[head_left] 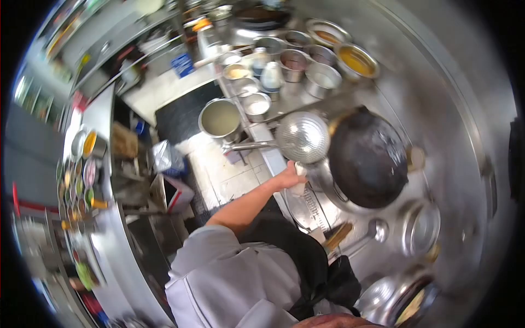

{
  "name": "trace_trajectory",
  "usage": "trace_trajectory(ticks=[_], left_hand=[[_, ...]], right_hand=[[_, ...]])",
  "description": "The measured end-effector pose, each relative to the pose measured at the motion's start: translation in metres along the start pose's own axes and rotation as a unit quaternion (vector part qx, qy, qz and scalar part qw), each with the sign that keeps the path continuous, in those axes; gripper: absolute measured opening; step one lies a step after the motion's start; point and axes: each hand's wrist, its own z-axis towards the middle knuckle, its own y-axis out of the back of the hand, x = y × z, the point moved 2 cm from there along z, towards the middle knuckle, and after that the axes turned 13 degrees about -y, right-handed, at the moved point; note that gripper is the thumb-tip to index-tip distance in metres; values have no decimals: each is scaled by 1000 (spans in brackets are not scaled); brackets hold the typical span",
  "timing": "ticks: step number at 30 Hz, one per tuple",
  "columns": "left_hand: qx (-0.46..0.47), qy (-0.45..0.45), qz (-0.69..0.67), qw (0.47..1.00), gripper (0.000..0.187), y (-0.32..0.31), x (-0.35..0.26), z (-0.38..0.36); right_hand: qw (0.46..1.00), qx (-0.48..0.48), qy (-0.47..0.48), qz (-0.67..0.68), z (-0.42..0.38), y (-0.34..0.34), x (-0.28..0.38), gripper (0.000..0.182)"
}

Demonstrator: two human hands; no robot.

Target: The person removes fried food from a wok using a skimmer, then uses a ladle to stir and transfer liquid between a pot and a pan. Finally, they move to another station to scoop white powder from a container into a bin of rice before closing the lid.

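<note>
My left hand (287,177) is closed around a folded white cloth (299,180) at the near side of the stove. Just right of the cloth sits a large dark wok (369,158) on a round metal ring, its inside shiny. Above the hand rests a round metal strainer (302,136), whose long handle points left. Below the wok, a ladle (377,230) lies on the steel top near a wooden-handled tool (338,236). My right hand is out of view.
Several metal pots and bowls, one a bowl of yellow liquid (358,60), stand at the back of the stove. A bucket of cloudy liquid (220,118) is left of the strainer. A steel counter (117,246) with ingredient containers runs along the left. Metal pots (421,227) stand lower right.
</note>
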Motion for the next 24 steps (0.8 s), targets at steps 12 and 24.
trace_trajectory(ticks=[12, 24], left_hand=[[11, -147, 321, 936, 66, 98, 81, -4], [-136, -180, 339, 914, 76, 82, 70, -27]], right_hand=[[945, 178, 273, 31, 60, 19, 256, 58], [830, 414, 373, -6, -4, -88, 332, 55]])
